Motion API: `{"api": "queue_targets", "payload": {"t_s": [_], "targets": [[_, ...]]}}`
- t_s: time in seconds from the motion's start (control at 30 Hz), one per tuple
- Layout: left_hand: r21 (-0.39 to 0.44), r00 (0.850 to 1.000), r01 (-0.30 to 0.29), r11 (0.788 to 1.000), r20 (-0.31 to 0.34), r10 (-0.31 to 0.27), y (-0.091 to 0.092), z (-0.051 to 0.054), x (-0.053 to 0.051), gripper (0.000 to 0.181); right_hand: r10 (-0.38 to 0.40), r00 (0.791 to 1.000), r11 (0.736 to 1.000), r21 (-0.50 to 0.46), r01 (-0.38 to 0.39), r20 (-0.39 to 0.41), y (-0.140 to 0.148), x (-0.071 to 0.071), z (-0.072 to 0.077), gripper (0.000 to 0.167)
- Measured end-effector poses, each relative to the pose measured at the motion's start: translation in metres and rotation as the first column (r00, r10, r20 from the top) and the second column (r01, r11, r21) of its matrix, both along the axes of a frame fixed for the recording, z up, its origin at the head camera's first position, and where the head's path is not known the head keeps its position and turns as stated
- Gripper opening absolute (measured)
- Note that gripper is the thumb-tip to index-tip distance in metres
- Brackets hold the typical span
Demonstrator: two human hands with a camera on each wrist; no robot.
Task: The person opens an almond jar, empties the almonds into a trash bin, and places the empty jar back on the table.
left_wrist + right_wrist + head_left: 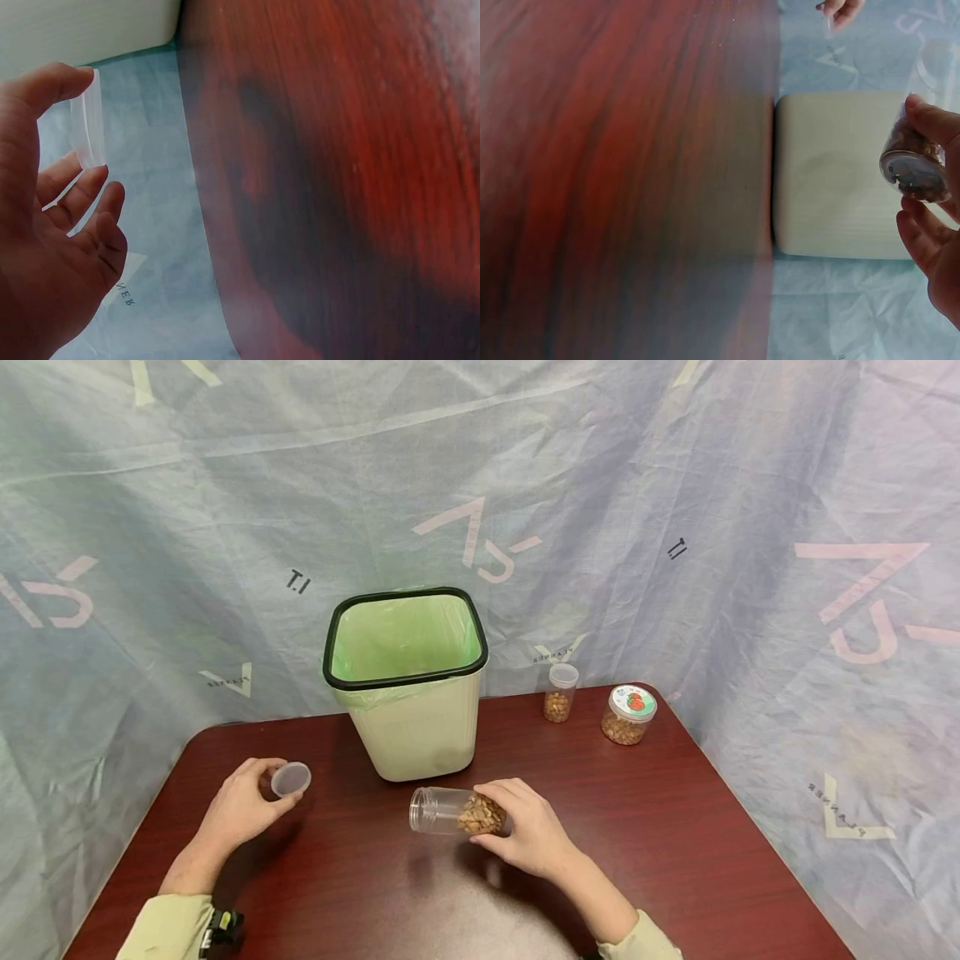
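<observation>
My left hand [243, 806] pinches a translucent white plastic lid [291, 779] by its edge, above the left part of the table. In the left wrist view the lid [90, 120] sits between thumb and fingertips. My right hand [528, 827] grips the bottom end of a clear plastic jar [442, 810], tipped on its side with its uncovered mouth pointing left. Brown nut-like pieces [482, 814] lie gathered at the gripped end. In the right wrist view the jar's base [915, 176] faces the camera.
A cream trash bin [420, 735] with a black rim and green liner stands at the table's back, beyond both hands. Back right are a lidded small jar [557, 702] and a wider jar [628, 718], both holding brown pieces. A fabric curtain [600, 510] hangs behind the red-brown table [360, 893].
</observation>
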State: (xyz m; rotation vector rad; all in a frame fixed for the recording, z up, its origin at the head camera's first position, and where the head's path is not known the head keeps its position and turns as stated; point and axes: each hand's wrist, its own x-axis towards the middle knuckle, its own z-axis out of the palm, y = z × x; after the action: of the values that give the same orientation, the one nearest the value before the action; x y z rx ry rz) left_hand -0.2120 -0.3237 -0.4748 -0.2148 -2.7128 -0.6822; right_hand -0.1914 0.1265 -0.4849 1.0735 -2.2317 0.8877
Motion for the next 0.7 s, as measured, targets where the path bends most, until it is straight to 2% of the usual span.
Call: {"api": "queue_targets", "payload": {"t_s": [0.4,0.7], "targets": [[0.038,0.993,-0.013,0.999,0.119,0.008,-0.021,-0.012,-0.011,0.063,0.003,1.0,1.0,0.007,-0.003,0.006,0.002,0.002,0.0,0.066],[0.05,0.979,-0.022,0.999,0.203,0.011,-0.029,-0.021,-0.019,0.066,-0.006,1.0,1.0,0.009,0.006,0.007,0.002,0.003,0.001,0.066]]}}
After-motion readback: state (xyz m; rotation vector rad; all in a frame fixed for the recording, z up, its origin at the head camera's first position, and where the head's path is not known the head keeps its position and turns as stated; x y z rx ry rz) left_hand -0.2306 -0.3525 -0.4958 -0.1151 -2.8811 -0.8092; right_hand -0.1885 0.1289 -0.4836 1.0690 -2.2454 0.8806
